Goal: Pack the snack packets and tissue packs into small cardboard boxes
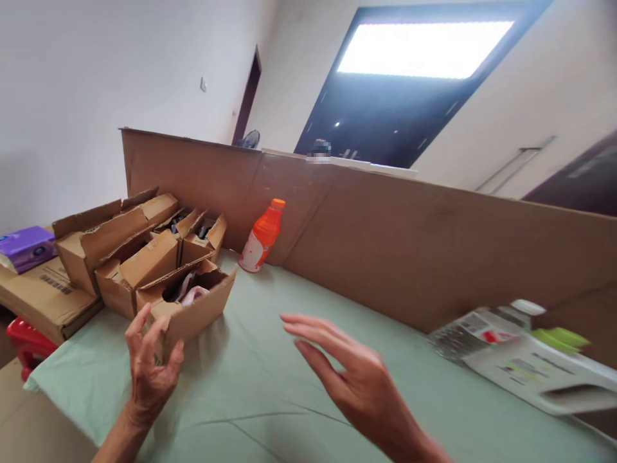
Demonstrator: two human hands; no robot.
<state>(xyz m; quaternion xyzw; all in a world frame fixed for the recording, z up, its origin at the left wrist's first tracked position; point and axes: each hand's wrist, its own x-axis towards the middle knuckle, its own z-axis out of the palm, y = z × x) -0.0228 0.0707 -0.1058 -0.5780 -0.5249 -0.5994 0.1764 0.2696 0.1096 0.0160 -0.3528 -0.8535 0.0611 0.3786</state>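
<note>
Partition: an upright brown cardboard board (434, 251), running across the room behind the table.
Table: a pale green, creased cloth (241, 366) covers it, in front of the partition.
Walls: plain, whitish walls (96, 77) rise beyond the partition; a small switch (203, 84) sits above its left part.
Doorway: narrow, dark opening (247, 96) behind the partition's left half.
Fan: round fan (250, 139), partly hidden by the partition.
Door: large blue-black door (371, 112) beyond the partition's middle.
Light: glaring white pane (424, 49), high above the partition.
Stool: red stool (31, 344), low, left of the partition.
Floor: beige floor (29, 411), below the partition's left.
</note>
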